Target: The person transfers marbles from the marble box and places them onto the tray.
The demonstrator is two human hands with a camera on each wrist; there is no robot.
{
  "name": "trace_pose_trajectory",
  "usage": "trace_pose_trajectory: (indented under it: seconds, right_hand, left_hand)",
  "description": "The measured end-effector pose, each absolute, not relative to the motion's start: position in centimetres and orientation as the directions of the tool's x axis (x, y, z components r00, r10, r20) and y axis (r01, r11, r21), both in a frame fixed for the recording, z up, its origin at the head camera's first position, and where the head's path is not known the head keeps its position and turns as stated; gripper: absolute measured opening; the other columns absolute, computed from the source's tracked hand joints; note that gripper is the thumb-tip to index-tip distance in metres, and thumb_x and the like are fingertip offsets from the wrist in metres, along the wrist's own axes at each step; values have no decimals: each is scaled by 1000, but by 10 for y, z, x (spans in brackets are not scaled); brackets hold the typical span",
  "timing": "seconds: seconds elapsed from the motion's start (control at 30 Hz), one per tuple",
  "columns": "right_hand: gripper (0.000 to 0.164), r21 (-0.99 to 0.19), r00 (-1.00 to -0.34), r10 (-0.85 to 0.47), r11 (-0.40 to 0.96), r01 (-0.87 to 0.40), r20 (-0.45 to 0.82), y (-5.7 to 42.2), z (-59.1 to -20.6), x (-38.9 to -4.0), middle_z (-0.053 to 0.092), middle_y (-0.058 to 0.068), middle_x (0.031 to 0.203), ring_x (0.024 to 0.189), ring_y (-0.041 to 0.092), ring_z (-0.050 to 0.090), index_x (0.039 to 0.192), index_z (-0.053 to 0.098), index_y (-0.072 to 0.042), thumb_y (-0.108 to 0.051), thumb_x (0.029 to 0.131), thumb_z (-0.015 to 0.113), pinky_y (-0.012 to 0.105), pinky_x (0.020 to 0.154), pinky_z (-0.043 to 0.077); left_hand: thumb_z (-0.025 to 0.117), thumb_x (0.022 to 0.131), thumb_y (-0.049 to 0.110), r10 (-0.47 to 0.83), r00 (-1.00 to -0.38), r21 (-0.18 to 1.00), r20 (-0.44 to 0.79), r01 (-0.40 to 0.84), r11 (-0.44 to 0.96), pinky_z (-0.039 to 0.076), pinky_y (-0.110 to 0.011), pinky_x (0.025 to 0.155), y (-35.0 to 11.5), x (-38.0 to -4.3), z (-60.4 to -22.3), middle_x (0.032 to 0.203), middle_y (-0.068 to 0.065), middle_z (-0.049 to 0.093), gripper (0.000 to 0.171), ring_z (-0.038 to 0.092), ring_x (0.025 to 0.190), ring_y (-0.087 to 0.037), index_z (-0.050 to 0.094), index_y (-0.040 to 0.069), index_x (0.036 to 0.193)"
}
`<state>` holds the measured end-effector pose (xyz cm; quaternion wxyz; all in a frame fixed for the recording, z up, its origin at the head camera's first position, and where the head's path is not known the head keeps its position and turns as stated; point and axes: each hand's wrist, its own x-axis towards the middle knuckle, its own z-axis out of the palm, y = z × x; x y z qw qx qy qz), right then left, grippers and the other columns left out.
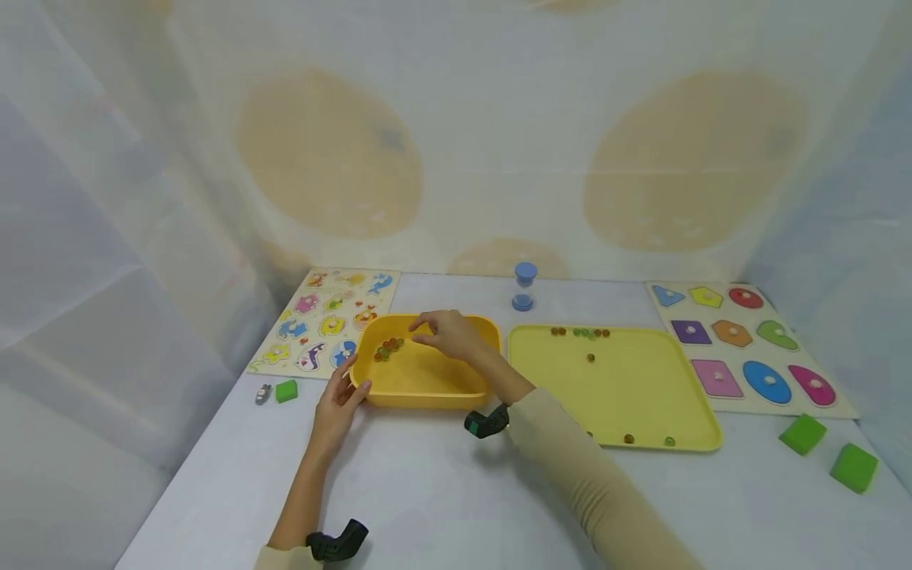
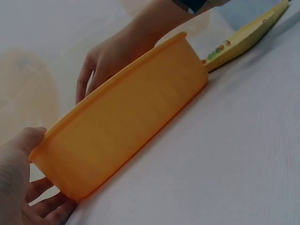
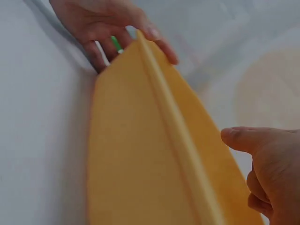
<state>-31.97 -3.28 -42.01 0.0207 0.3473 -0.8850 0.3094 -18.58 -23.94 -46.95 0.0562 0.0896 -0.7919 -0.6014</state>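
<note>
An orange plastic bin stands on the white table with a cluster of several small red and green marbles at its left end. My left hand grips its left end, thumb over the rim and fingers against the outer wall. Above the bin's inside hovers my right hand, thumb and forefinger apart, with nothing visible between them. Right of the bin lies a shallow yellow tray. Marbles line its back edge, one marble sits farther in, and several more lie near its front edge.
A blue sand timer stands behind. Peg puzzle boards lie at both sides: animals left, shapes right. A green block and a small grey figure sit left; two green blocks sit right.
</note>
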Motion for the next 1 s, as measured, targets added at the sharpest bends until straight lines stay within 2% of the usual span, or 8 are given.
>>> trace_pose_trajectory:
  seconds: [0.1, 0.23, 0.37, 0.53, 0.8, 1.0]
  right_hand:
    - [21, -501, -772, -602, 613, -611, 205, -53, -425, -319, 48, -2, 61, 53, 9, 37, 101, 67, -18, -28, 83, 64, 17, 46, 26]
    - [21, -450, -766, -615, 639, -624, 187, -72, -432, -319, 65, -3, 87, 65, 9, 46, 101, 68, -18, -28, 83, 63, 16, 56, 36]
    - [18, -453, -755, -636, 633, -628, 159, -82, -437, -319, 66, -6, 98, 81, 9, 57, 100, 68, -18, -24, 84, 63, 19, 73, 46]
    - [19, -473, -748, -655, 627, -619, 111, -86, -443, -319, 66, -7, 100, 98, 10, 58, 101, 68, -16, -22, 83, 64, 22, 88, 45]
    - [19, -500, -743, -669, 632, -592, 35, -90, -449, -317, 64, -8, 106, 104, 10, 55, 103, 68, -20, -23, 85, 62, 23, 92, 44]
    - [18, -442, -723, -690, 642, -627, 24, -88, -447, -315, 64, -5, 105, 95, 12, 56, 100, 69, -17, -24, 84, 63, 23, 86, 46]
  left_hand:
    - [56, 88, 33, -209, -978, 963, -22, -77, 259, 38, -38, 99, -239, -186, -469, 145, 4, 26, 51, 36, 127, -26, 34, 40, 134]
    - [56, 87, 35, -209, -978, 961, -26, -82, 263, 39, -40, 98, -240, -186, -471, 146, 3, 25, 51, 36, 127, -28, 34, 42, 134]
    - [56, 87, 36, -209, -978, 962, -20, -76, 262, 39, -39, 98, -240, -187, -474, 145, 3, 27, 51, 38, 126, -26, 35, 42, 133]
    - [57, 87, 35, -212, -977, 964, -5, -62, 260, 39, -38, 98, -240, -188, -477, 144, 3, 30, 51, 40, 125, -25, 36, 41, 133]
    - [57, 87, 33, -217, -976, 963, -19, -76, 259, 40, -39, 97, -239, -187, -474, 144, 2, 30, 50, 42, 123, -26, 36, 42, 132]
    - [57, 87, 35, -224, -975, 962, -16, -76, 263, 41, -40, 97, -241, -188, -475, 144, 2, 30, 50, 42, 123, -27, 36, 43, 131]
